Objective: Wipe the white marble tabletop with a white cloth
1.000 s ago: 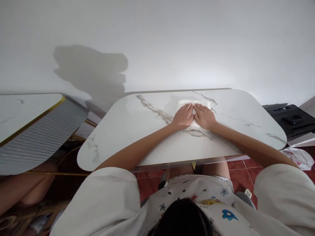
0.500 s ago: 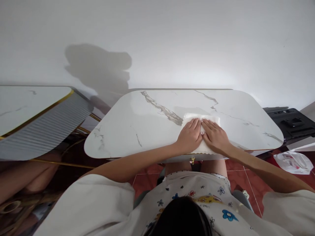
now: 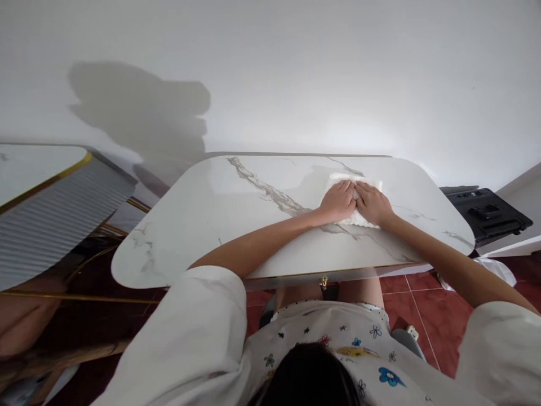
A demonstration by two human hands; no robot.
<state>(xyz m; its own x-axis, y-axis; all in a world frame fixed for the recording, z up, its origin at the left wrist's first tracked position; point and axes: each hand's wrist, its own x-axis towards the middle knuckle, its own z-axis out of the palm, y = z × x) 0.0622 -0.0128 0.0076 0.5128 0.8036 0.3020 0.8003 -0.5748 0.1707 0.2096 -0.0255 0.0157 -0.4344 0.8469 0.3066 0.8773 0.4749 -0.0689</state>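
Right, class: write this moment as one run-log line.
left hand: flat on cloth | right hand: flat on cloth | cloth: on table | hands: side by side

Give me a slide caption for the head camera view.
Left hand and right hand lie flat, side by side, on a white cloth on a marble-patterned table.

It is bright in here, with soft, even light. A big grey shadow point(image 3: 143, 107) sits on the wall point(image 3: 338, 67) at the upper left. The table point(image 3: 220, 225) shines a bit. The white cloth point(image 3: 375, 186) almost melts into it. Things at the edges look bent and stretched.
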